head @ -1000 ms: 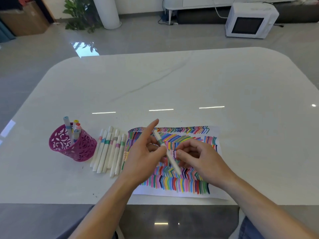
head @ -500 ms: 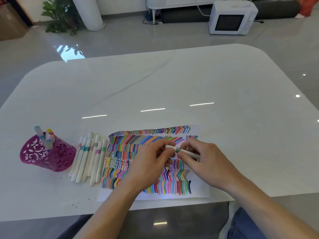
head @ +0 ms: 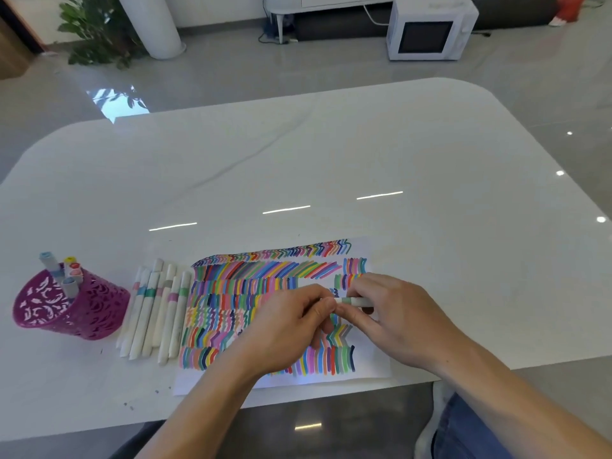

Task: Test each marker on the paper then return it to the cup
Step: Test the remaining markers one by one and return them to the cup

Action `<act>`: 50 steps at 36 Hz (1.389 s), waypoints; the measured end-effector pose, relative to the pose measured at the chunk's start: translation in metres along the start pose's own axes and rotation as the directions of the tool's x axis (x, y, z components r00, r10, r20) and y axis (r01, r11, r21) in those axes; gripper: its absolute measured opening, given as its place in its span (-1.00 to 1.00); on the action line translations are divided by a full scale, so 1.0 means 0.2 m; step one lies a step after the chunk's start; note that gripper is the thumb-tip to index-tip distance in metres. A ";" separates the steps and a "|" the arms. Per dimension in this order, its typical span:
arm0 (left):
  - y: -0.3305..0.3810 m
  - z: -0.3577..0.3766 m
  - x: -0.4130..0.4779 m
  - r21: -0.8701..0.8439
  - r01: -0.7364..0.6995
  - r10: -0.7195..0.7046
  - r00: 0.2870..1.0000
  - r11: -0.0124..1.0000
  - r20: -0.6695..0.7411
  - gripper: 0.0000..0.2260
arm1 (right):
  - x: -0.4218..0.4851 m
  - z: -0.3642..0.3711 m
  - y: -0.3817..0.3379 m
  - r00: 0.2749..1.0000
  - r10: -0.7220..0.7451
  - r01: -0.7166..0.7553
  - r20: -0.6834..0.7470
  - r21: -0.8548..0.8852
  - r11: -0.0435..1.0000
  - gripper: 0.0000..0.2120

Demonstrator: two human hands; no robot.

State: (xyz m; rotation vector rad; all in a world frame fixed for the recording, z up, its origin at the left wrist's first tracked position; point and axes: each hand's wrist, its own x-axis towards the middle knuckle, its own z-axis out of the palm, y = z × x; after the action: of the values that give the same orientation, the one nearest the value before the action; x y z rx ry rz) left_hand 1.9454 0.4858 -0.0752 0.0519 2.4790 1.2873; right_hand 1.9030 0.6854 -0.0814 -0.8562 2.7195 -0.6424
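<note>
Marker [head: 357,301] is being held level over the right part of the striped paper [head: 371,366], the right hand [head: 397,319] pinching its barrel, the left hand [head: 291,323] pinching its left end; the pink cup [head: 82,313] is standing at the left.

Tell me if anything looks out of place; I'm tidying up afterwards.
Mostly fine. A row of markers lies on the table beside the cup, not in it, and a few dark specks dot the table near its front edge.

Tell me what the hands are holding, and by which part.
One white marker, held level over the paper. The right hand grips its barrel; the left hand pinches the end by the green band.
</note>
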 end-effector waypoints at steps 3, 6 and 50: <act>-0.01 0.01 -0.01 0.030 -0.020 0.022 0.998 0.999 -0.065 -0.76 | 0.00 -0.02 -0.01 0.999 0.044 -0.044 0.025 0.008 0.999 -0.65; -0.01 0.01 -0.01 0.043 -0.035 0.041 0.991 0.998 -0.126 -0.79 | 0.01 -0.02 -0.04 0.995 0.072 -0.071 0.062 -0.029 0.997 -0.60; -0.16 0.05 0.06 0.408 -0.169 0.232 0.967 0.897 -0.108 -0.80 | -0.01 -0.06 0.18 0.929 0.368 -0.204 -0.035 0.782 0.590 -0.66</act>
State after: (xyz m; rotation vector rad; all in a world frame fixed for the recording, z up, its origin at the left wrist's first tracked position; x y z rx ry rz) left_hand 1.9420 0.4773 -0.1092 0.3285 2.8980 0.8634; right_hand 1.8835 0.7171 -0.0884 -0.1177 2.2352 -1.6967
